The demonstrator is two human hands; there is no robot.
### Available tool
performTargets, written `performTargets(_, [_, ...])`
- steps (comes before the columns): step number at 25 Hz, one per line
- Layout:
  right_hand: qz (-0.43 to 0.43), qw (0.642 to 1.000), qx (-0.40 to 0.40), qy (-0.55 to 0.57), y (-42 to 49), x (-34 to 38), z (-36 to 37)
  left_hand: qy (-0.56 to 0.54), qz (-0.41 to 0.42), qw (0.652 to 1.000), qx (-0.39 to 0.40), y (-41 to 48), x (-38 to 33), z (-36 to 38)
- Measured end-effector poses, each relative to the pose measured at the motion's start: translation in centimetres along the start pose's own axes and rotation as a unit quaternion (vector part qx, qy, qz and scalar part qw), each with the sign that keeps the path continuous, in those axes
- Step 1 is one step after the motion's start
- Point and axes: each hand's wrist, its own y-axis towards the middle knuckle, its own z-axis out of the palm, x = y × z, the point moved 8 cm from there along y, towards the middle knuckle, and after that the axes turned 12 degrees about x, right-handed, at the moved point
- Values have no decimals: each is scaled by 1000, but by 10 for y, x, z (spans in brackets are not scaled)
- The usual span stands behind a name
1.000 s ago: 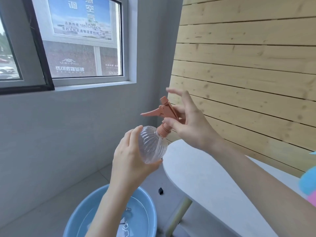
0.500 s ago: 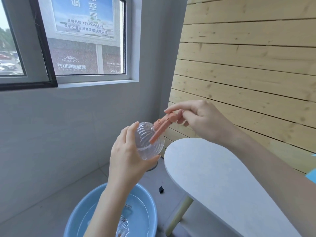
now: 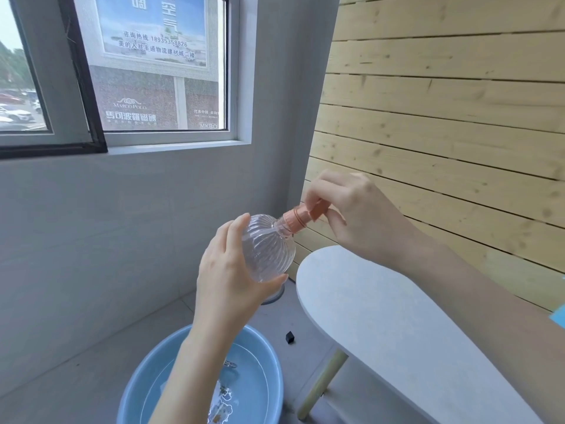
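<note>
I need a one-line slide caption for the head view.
The left hand holds a clear ribbed bottle while the right hand grips its orange spray head, a blue basin below.

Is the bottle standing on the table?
No, the left hand grips the bottle in the air beside the table; the right hand holds its cap.

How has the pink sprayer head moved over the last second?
Yes. The sprayer head has rotated on the bottle: its trigger, which pointed towards the window wall, is now hidden in the right hand, towards the wooden wall.
</note>
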Motion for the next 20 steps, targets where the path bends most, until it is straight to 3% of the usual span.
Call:
performTargets(3, [35,995,-65,-70,-5,-6,-6,-23,3,1000,-11,0,-2,-3])
performTargets(5, [62,995,-58,-56,-9,-11,-3,-28,-1,999,-18,1,1,-5])
performTargets(8, [36,997,9,67,-11,-7,9,-28,-7,999,-23,1,2,-7])
performTargets(10, [30,989,-8,147,-10,-1,8,-23,-2,1000,-17,0,0,-5])
performTargets(13, [90,966,-73,231,-6,-8,1,-13,2,1000,0,-1,-3,0])
performTargets(16, [159,931,6,330,1,-22,10,10,3,1000,13,-1,-1,2])
performTargets(20, [146,920,90,354,7,-24,10,11,5,1000,5,-2,0,-1])
